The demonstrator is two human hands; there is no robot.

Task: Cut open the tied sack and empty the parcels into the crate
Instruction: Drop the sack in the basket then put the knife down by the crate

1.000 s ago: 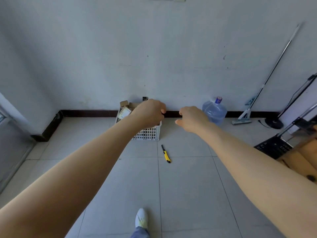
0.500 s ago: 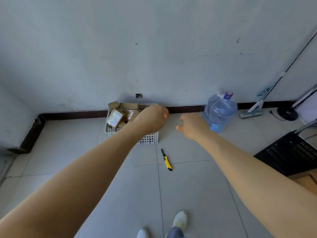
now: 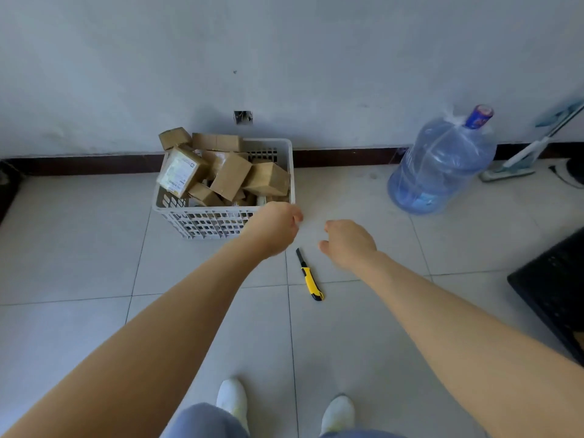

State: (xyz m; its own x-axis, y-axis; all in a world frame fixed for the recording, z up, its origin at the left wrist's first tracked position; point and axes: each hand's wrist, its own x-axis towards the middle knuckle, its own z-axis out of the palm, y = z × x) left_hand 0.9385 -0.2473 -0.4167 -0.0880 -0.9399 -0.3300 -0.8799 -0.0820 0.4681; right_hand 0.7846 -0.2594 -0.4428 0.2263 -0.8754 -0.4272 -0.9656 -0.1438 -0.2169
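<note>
Against the foot of the pale wall stands the white lattice crate [image 3: 221, 222] on the tiled floor [image 3: 79, 248], heaped with brown cardboard parcels [image 3: 230, 180]. Several rise above its rim, and one at the left shows a white label. Both bare forearms reach forward from the bottom of the view. The left grip [image 3: 275, 230] is seen from the back in front of the crate's near right corner, its fingers folded under into a fist with nothing visible in it; whether it touches the crate cannot be told. The right grip [image 3: 347, 243] hangs just beside it, apart from it, fingers loosely curled and thumb out to the side, holding nothing. Below the gap between the two, a yellow and black utility knife [image 3: 310, 278] lies on the floor, its dark tip pointing toward the wall. To the right of the crate a large blue water bottle [image 3: 442, 165] stands tilted by the dark skirting, with a mop head [image 3: 508, 169] beyond it. A black object [image 3: 553, 289] cuts in from the right edge. Two white shoes [image 3: 232, 403] show at the bottom.
</note>
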